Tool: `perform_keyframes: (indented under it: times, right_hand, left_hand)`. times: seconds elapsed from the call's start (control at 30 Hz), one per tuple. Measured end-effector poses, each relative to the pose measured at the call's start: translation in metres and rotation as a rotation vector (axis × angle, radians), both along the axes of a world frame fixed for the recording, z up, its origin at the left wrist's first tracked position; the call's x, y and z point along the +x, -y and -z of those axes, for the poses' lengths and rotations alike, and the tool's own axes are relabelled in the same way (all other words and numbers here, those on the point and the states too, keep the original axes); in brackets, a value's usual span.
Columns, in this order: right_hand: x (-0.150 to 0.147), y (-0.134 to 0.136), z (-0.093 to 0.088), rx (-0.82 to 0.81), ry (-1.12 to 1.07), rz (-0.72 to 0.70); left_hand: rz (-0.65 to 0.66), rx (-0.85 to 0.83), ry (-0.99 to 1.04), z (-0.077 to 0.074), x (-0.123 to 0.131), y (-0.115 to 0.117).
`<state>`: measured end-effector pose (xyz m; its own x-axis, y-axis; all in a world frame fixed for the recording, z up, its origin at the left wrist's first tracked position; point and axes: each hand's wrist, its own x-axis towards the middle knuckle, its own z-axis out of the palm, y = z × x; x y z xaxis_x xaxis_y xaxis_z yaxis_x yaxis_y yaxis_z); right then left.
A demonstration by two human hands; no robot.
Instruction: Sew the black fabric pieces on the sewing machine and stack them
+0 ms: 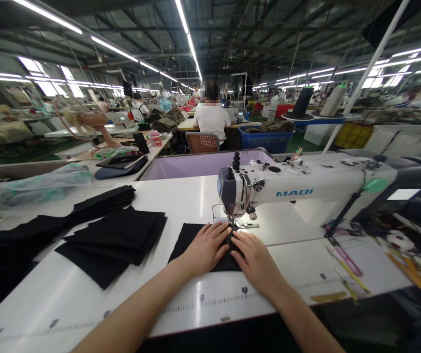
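A black fabric piece lies flat on the white table under the needle of a white sewing machine. My left hand rests flat on the fabric, fingers stretched toward the presser foot. My right hand lies flat on the fabric's right part, fingers pointing at the needle. Both hands press the cloth and hold nothing.
A stack of black fabric pieces lies to the left, with more black cloth further left. A lilac bin stands behind the table. Scissors and pens lie at the right. A seated person works ahead.
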<state>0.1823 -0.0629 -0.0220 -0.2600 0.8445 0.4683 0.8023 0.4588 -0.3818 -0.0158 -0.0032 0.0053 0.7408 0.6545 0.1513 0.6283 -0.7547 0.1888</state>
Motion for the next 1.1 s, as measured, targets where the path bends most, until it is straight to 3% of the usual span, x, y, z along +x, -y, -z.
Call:
perform_keyframes:
  times: [0.13, 0.23, 0.4, 0.57, 1.1]
  right_hand:
    - [-0.001, -0.001, -0.003, -0.005, 0.008, 0.003]
    - [0.001, 0.006, -0.005, -0.022, 0.018, 0.0]
    - [0.014, 0.039, -0.005, -0.018, 0.001, -0.041]
    - [0.026, 0.055, -0.01, -0.028, 0.091, -0.127]
    - [0.022, -0.014, -0.03, -0.032, 0.088, -0.15]
  left_hand:
    - [0.0, 0.001, -0.008, 0.001, -0.001, -0.007]
    - [0.005, -0.015, -0.032, -0.006, -0.002, -0.002]
    - [0.158, -0.064, -0.017, -0.022, -0.004, 0.038]
    - [0.23, -0.031, 0.003, -0.023, -0.006, 0.062]
    - [0.216, 0.022, 0.055, -0.018, -0.002, -0.005]
